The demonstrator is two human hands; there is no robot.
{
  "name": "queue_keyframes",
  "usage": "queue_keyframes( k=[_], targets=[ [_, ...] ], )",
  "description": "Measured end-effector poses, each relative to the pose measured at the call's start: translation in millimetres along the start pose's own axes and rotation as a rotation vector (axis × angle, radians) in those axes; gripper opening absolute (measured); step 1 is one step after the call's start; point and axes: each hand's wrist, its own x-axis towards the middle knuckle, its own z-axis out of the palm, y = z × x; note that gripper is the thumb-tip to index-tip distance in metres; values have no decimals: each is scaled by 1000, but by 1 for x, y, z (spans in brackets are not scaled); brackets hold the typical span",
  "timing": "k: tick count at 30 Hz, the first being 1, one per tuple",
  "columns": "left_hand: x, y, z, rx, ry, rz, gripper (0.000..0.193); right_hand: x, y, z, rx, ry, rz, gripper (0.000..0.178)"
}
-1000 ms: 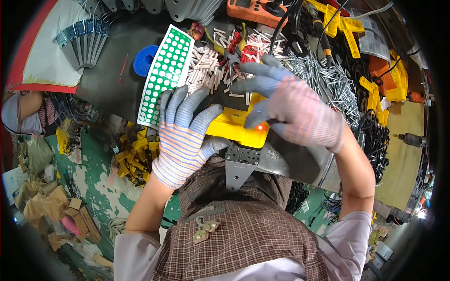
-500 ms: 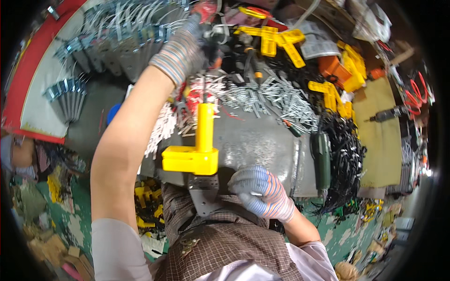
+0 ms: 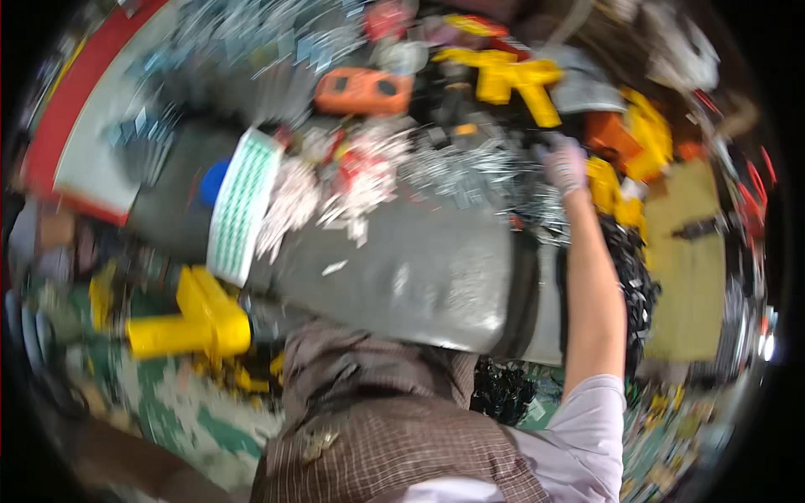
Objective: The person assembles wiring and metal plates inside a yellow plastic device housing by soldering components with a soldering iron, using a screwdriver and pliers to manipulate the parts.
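1. Right hand (image 3: 565, 164): beside loose screws (image 3: 478, 172).
2. Left hand (image 3: 35, 337): probably the blurred form far left.
3. Both hands' fingers: spread and hold too blurred to judge.
4. Yellow casing (image 3: 205, 324): just beyond the worktop (image 3: 411, 281), left.

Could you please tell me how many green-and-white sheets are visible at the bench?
1: the green-and-white sheet is toward the left of the dark bench, between the blue object and the pale sticks. Others may be hidden under it.

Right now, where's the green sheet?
Left of centre in the head view: the green sheet sits right of the blue disc, in frame above the large yellow piece.
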Motion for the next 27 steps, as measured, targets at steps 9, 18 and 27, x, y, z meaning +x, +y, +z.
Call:
queue_keyframes(
  k=[9,18,27],
  targets=[
    [-32,-160,-75,206,907,-56,13,38,27,8,-187,-170,70,52],
    [-294,-411,-127,-410,1650,-279,31,-48,59,-25,198,190,-86,42],
    [-243,-453,-11,-916,1618,-960,13,-130,-5,-15,826,157,63,25]
  ],
)
